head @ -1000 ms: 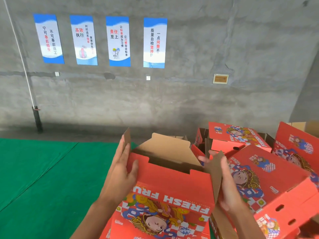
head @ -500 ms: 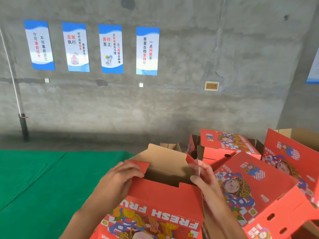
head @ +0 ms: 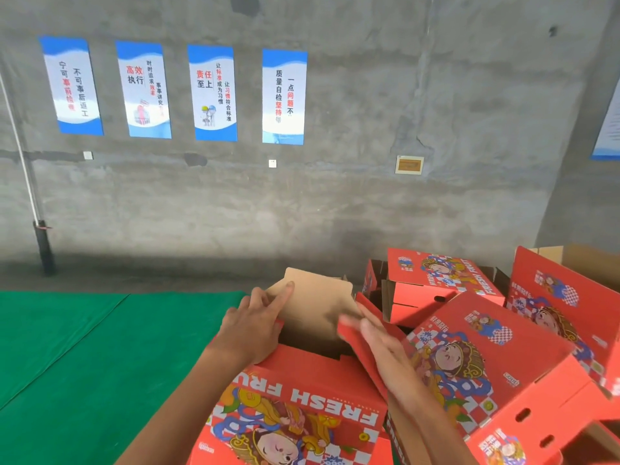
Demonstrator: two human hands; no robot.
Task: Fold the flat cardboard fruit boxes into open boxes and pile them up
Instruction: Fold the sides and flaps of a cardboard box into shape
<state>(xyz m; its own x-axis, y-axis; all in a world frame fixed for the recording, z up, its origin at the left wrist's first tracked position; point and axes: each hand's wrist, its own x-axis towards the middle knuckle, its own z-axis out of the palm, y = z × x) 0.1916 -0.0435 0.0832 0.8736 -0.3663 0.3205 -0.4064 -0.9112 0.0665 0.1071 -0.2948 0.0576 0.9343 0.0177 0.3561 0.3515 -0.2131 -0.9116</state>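
Two hands on one box (head: 302,407) right now, low center of view, its printed red side facing me w/ "FRESH FRU" upside down and the open top toward the wall. Left hand (head: 255,330) sits at the box's 10 o'clock corner: fingers straight, index reaching out along the brown flap (head: 318,303) at 12 o'clock, palm over the red side flap beneath it, pressing and not gripping as far as I can tell. Right hand (head: 385,347) is at 2 o'clock, fingers straight and together, flat against the red flap (head: 355,333) on that side; it's motion-blurred so I can't tell thumb position. I'd judge we're mid-fold on the top/bottom flaps, nothing locked yet. Pile of folded boxes (head: 469,357) lies from 1 to 4 o'clock, just beside the right wrist, tumbled at angles, not neatly stacked. Green mat (head: 84,347) covers the floor at 9 o'clock; posters (head: 214,92) on the concrete wall behind. Risks, imo: flat hands have no real hold, so the brown flap could spring back up if pressure lets off; flaps folded in the wrong order may not tuck; and the leaning pile could slide if a new box gets dropped on it carelessly.
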